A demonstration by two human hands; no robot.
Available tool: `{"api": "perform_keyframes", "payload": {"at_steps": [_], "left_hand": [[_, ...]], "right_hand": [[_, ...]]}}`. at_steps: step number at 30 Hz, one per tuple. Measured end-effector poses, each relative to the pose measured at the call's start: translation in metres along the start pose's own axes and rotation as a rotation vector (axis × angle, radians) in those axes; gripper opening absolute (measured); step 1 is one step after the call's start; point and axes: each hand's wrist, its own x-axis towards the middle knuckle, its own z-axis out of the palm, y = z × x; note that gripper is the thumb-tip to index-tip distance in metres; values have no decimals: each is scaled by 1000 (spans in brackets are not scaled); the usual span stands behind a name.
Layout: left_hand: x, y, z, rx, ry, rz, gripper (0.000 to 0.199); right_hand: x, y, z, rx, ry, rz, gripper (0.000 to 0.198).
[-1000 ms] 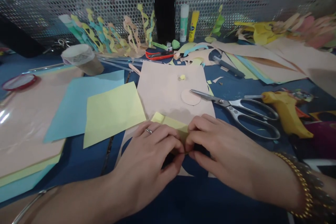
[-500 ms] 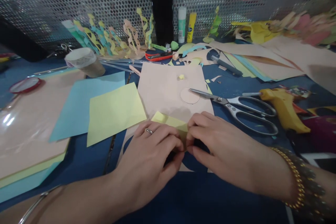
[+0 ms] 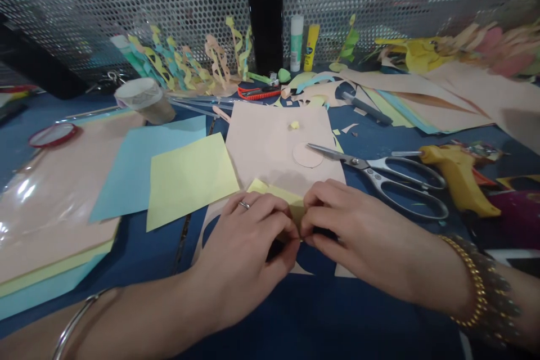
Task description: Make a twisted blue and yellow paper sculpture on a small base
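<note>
Both hands meet near the front middle of the blue table, fingertips pinched close together on a piece of yellow paper (image 3: 291, 198). My left hand (image 3: 253, 242), with a ring on it, is closed on the near edge of that paper. My right hand (image 3: 343, 225) is closed on it too, just to the right. The fingers hide most of the yellow paper. Under and beyond the hands lies a pale pink sheet (image 3: 261, 140). On that sheet rest a small yellow paper bit (image 3: 294, 125) and a pink paper circle (image 3: 306, 156), with the tips of the scissors (image 3: 379, 171) over the circle.
Yellow (image 3: 189, 180) and blue sheets (image 3: 122, 174) lie at the left beside plastic-wrapped paper (image 3: 54, 208). Right of the scissors is a yellow glue gun (image 3: 459, 180). A phone (image 3: 265, 28), glue sticks (image 3: 296, 45), a paper cup (image 3: 145, 101) and curled paper strips (image 3: 215, 62) stand behind.
My two hands have stayed together on the yellow paper, their fingertips slightly closer. The whole view has shifted a little, so things appear slightly farther right.
</note>
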Motion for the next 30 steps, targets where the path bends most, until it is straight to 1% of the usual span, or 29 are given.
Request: {"api": "perform_keyframes", "payload": {"at_steps": [3, 5, 7, 10, 15, 18, 22, 24, 28, 30], "left_hand": [[1, -1, 0, -8, -1, -13, 8], [1, -1, 0, -11, -1, -19, 7], [1, -2, 0, -7, -13, -15, 7], [0, -3, -1, 24, -22, 15, 8], [-2, -5, 0, 76, 20, 91, 11], [-2, -7, 0, 83, 32, 117, 13], [-2, -6, 0, 83, 16, 110, 13], [-2, -5, 0, 87, 4, 97, 13], [-1, -6, -1, 135, 12, 127, 15], [1, -9, -4, 185, 30, 150, 16]], "right_hand": [[-1, -1, 0, -120, -9, -75, 7], [-2, -3, 1, -225, -2, -160, 7], [-3, -6, 2, -335, 27, -232, 10], [-2, -8, 5, -420, 68, -273, 16], [-1, -4, 6, -444, 37, -274, 7], [1, -2, 5, -411, -6, -241, 5], [1, -2, 2, -306, -31, -178, 4], [0, -3, 1, -288, -37, -164, 4], [2, -4, 2, -340, -40, -192, 6], [5, -4, 2, -381, -19, -199, 8]]}}
